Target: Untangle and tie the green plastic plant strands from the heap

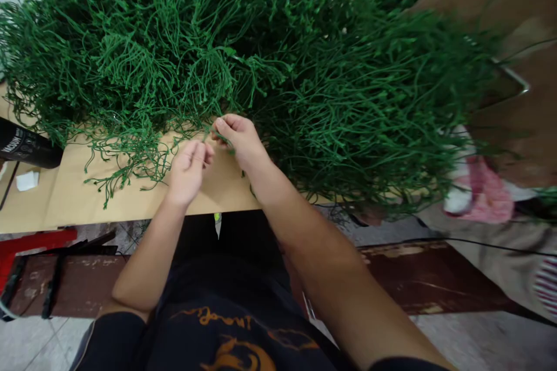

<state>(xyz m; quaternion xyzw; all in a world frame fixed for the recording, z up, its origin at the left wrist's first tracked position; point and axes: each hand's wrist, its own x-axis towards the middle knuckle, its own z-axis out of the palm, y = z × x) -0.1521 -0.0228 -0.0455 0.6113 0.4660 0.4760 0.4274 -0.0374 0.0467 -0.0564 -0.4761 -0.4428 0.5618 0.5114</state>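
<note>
My left hand (189, 169) is closed in a pinch over the cardboard-covered tabletop (113, 206); whatever sits between its fingertips is too small to make out. Close beside it, slightly higher and to the right, my right hand (238, 138) has thumb and fingers pressed together on a thin green stem (223, 139). A loose cluster of green stems (130, 156) lies on the cardboard left of my hands. Behind them rises a big heap of green artificial-looking stems (174, 40) with small knobbed tips, and more stems (374, 104) spread to the right.
A black bottle (28, 144) lies at the left edge, near a small white piece (27, 181). Brown cardboard (513, 17) stands at the right. Pink and white cloth (483, 191) hangs by the right end. Below is a red-brown bench (426, 275).
</note>
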